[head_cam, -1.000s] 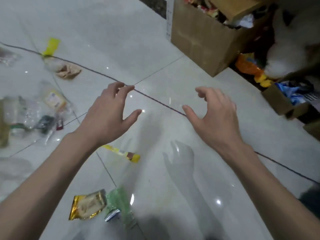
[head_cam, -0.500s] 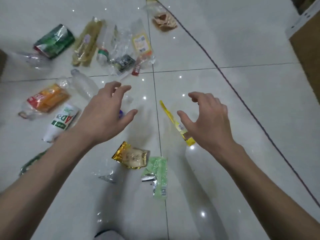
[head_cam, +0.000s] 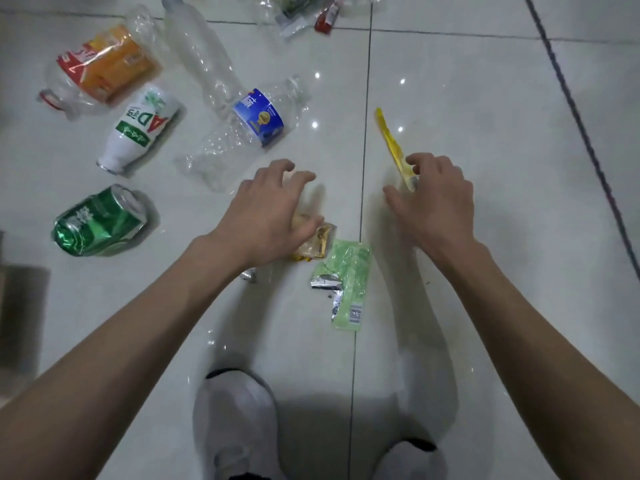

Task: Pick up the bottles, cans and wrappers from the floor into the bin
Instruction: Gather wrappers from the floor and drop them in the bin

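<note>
— Gold wrapper (head_cam: 313, 242) first, by the look of it? It lies on the floor (head_cam: 485, 98) close to the person, half under the left hand (head_cam: 266, 216).
— Probably. That hand hovers with fingers spread and loosely bent, gripping nothing. The thumb lies across the wrapper's edge, though whether it presses cannot be told.
— And the right hand (head_cam: 433, 202)?
— Just as slack and empty, its fingers arched over the near end of the yellow strip wrapper (head_cam: 389, 140), which runs away to the far side, just right of the tile joint. Contact there can't be judged either. Two hands over two flat wrappers suggests the person means to take one in each.
— Why the clawed fingers?
— Thin film lies flat on glossy tile, so a fingertip likely has to scrape an edge up before anything can be pinched.
— The green wrapper (head_cam: 348, 282)?
— On the near side of the gold one, beside the joint, torn open with its silver lining showing. Nobody touches it.
— Farther out?
— To the far left lie a crushed clear bottle with a blue label (head_cam: 258, 117), a bare clear bottle (head_cam: 197, 53) beside it, a white bottle (head_cam: 138, 128) and an orange-labelled bottle (head_cam: 104, 64). A dented green can (head_cam: 98, 221) lies nearer on the left. All are on their sides, scattered like dropped litter.
— The bin?
— Out of view, so every load means a carry. With this much lying about, most of the job looks undone. The white shoes (head_cam: 235, 420) planted at the near edge suggest the person is bending over the pile.
</note>
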{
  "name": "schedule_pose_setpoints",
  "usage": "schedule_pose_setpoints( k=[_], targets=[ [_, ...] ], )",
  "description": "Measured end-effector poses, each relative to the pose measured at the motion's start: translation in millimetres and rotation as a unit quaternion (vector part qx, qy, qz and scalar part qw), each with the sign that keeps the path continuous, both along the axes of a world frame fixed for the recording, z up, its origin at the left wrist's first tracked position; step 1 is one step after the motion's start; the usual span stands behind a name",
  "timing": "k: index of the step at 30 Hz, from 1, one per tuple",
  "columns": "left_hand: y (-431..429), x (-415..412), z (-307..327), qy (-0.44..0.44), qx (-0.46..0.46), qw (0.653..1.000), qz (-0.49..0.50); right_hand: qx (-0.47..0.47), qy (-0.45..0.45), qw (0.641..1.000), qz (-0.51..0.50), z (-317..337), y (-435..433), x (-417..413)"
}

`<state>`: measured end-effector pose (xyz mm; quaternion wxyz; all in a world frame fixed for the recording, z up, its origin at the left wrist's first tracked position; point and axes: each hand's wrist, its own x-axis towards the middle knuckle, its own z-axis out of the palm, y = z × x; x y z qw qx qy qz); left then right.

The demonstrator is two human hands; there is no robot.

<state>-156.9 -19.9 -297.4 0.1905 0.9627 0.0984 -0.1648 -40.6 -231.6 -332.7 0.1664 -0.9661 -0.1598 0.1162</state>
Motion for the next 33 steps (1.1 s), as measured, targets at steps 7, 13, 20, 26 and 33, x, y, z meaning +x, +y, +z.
schedule_pose_setpoints(
  k=[7, 13, 20, 26, 33],
  targets=[
    [-15, -10, -17, 0.031, -0.022, 0.999, -0.021, -0.035, -0.013, 0.999, -0.012, -18, -6, -6],
    [-16, -20, -30, 0.033, -0.013, 0.998, -0.050, -0.035, -0.028, 0.999, -0.003, -26, -4, -7],
    [-16, -21, -35, 0.016, 0.003, 0.999, -0.047, -0.055, -0.028, 0.998, -0.008, -26, 1, -9],
    [-15, -22, -35, 0.001, -0.003, 0.999, -0.035, -0.045, 0.001, 0.999, -0.022, -24, 2, -7],
    [-10, -13, -26, -0.043, -0.046, 0.998, -0.030, 0.006, -0.017, 0.998, -0.053, -14, -2, -8]
  ],
)
